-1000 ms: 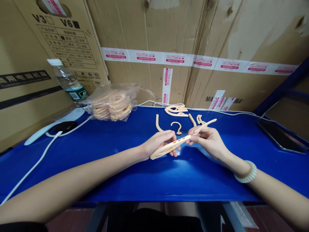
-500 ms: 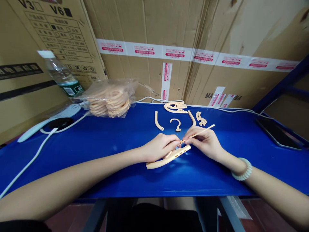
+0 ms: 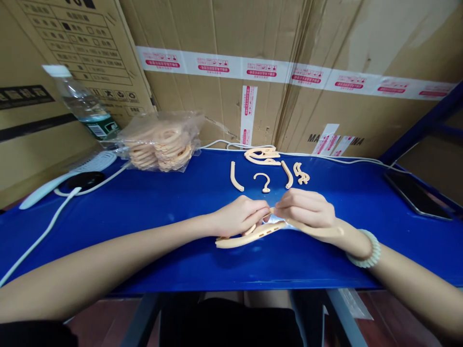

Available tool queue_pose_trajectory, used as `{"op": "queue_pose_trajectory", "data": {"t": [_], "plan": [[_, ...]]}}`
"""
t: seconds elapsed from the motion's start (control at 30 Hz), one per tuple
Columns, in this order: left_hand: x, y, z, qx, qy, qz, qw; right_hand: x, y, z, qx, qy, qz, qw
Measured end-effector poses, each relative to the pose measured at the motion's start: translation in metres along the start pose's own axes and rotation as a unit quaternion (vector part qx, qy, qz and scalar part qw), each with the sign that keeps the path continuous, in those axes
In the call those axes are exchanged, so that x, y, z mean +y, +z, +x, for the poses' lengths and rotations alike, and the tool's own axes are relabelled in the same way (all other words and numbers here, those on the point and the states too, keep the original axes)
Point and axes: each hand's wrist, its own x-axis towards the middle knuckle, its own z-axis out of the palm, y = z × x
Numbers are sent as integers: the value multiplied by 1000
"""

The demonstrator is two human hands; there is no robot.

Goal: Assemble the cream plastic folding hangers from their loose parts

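Note:
My left hand (image 3: pixel 238 217) is closed on a beige curved hanger arm (image 3: pixel 248 240) with slots along it, held low over the table. My right hand (image 3: pixel 307 207) is closed on a second hanger arm (image 3: pixel 321 232), which slants down to the right below the fingers. The inner ends of both pieces come together between my fingertips, where the fingers hide the joint. Just beyond my hands lie a beige hook (image 3: pixel 266 182), a curved piece (image 3: pixel 236 177) and another curved piece (image 3: pixel 288 174). Some small beige parts (image 3: pixel 301 174) are to their right.
Folded beige hangers (image 3: pixel 261 156) lie near the back. A clear bag of beige parts (image 3: pixel 162 147) stands at the left, beside a water bottle (image 3: pixel 85 106) and a white-handled object (image 3: pixel 54 184). A phone (image 3: pixel 415 193) lies right. Cardboard boxes (image 3: pixel 217 106) wall the back of the blue table (image 3: pixel 173 267).
The hanger arm in my right hand has swung from pointing up and right to slanting down and right, its broad side now showing. My right hand has turned over with it; my left hand stays nearly still.

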Motion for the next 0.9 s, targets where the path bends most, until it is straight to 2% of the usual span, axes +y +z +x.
{"op": "queue_pose_trajectory", "data": {"t": [0.1, 0.17, 0.23, 0.3, 0.37, 0.47, 0.6, 0.73, 0.9], "plan": [[-3, 0, 0, -13, -81, -170, 982, 5, -13, 7, 57, -46, 8, 997], [-7, -1, 2, -16, -127, -299, 946, 18, -29, 9, 135, 28, -8, 990], [-11, -1, 4, -9, -146, -381, 913, 39, -47, 9, 180, 145, -18, 973], [-15, -3, 7, -1, -155, -428, 890, 63, -64, 5, 178, 238, -18, 955], [-17, -4, 9, 17, -160, -457, 875, 86, -75, -1, 143, 321, -33, 936], [-16, -4, 10, 53, -167, -479, 860, 112, -78, -10, 95, 398, -73, 909], [-12, -3, 11, 87, -194, -488, 847, 122, -66, -14, 100, 406, -109, 902], [-10, -4, 12, 98, -197, -496, 840, 121, -58, -13, 92, 409, -141, 897], [-9, -5, 12, 109, -216, -503, 830, 116, -57, -11, 82, 406, -177, 893]]}}
